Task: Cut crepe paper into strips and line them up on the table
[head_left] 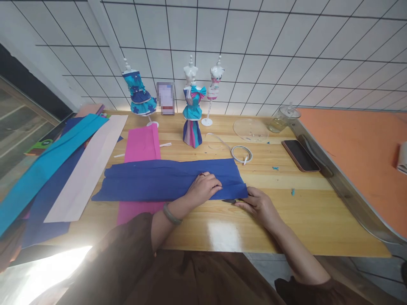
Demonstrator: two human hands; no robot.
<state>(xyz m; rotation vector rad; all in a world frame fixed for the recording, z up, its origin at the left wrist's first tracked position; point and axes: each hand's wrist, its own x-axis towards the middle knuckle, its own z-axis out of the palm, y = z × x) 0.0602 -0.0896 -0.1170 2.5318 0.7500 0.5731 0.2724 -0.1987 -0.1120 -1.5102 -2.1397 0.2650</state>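
Observation:
A long dark blue sheet (pixel 143 180) lies across the wooden table, partly over a pink sheet (pixel 141 146). My left hand (pixel 203 187) rests on the blue sheet right of its middle, fingers bent and drawn together against it. At the sheet's lower right corner is my right hand (pixel 257 203), its fingers closed around a dark tool (pixel 231 201) that looks like scissors; its tip shows along the sheet's bottom edge, and the handle is mostly hidden by the fingers.
Small dress forms (pixel 192 103) stand at the back beside a propped phone (pixel 165 98). Light blue (pixel 54 163) and pale pink strips (pixel 85 169) lie left. A tape roll (pixel 241 154), a clear plate (pixel 251 129), a lidded cup (pixel 282 118) and a dark phone (pixel 300 156) are right.

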